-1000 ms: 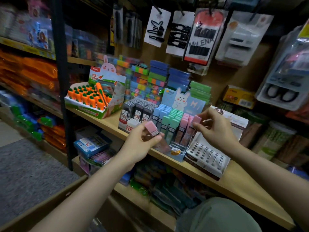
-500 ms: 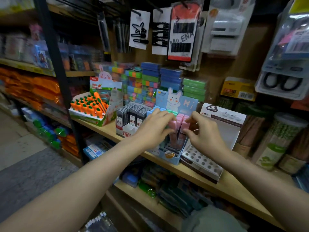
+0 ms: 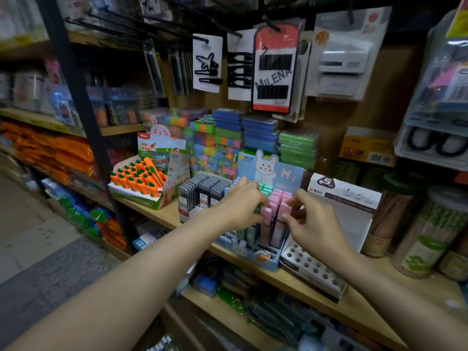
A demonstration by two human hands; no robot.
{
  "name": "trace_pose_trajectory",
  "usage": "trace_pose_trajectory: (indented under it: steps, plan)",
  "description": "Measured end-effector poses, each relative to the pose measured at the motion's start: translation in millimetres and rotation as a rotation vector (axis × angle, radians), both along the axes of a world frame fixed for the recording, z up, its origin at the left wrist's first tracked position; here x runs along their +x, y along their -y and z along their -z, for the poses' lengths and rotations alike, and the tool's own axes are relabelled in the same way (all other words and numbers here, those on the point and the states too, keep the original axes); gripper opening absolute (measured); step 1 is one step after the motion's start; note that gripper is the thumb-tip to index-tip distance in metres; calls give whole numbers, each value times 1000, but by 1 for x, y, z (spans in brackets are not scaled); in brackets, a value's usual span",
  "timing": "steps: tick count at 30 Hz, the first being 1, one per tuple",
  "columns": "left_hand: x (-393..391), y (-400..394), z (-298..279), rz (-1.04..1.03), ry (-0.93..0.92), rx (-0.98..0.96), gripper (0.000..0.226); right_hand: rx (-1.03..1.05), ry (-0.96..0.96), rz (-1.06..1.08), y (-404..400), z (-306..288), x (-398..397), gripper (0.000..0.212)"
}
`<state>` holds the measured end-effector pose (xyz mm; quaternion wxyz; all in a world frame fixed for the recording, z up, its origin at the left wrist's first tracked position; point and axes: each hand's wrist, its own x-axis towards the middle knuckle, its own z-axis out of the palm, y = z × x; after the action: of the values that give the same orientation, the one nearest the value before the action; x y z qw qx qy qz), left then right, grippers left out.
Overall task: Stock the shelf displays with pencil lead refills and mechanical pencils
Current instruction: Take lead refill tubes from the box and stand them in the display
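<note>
On the wooden shelf (image 3: 162, 216), the left hand (image 3: 240, 202) pinches a pink lead refill case (image 3: 266, 214) in the blue bunny display box (image 3: 267, 259). Just right, the right hand (image 3: 312, 224) pinches another pink case (image 3: 285, 208). A white holed pencil display (image 3: 311, 271) stands at the right.

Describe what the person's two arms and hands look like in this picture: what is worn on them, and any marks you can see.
Both forearms are bare right to the picture's lower edge: no sleeve shows. The left hand and the right hand wear no gloves. No watch, bracelet or ring shows on the visible wrists or fingers. No tattoo or other marking is visible.
</note>
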<state>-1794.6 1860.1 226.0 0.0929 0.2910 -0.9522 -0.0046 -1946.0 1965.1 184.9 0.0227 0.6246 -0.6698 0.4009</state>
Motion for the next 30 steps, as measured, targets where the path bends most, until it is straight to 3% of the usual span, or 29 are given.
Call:
trace_pose_trajectory:
  steps: [4, 8, 15, 20, 26, 30]
  plan:
    - [-1, 2, -2, 45, -37, 28, 31, 44, -20, -2, -4, 4, 2, 21]
    - [1, 0, 5, 99, -249, 82, 26, 6, -110, 48, -7, 9, 5, 18]
    - [-1, -7, 27, 102, -510, -58, 17, -115, -226, 155, -8, 28, 8, 18]
    - [3, -2, 26, 94, -456, -64, 16, -133, -269, 190, -6, 31, 12, 18]
    - [12, -3, 28, 177, -327, -228, 25, -60, -292, 141, -12, 32, 7, 48]
    - [14, -2, 27, 127, -306, -116, 43, 51, -363, 118, -9, 25, 1, 61]
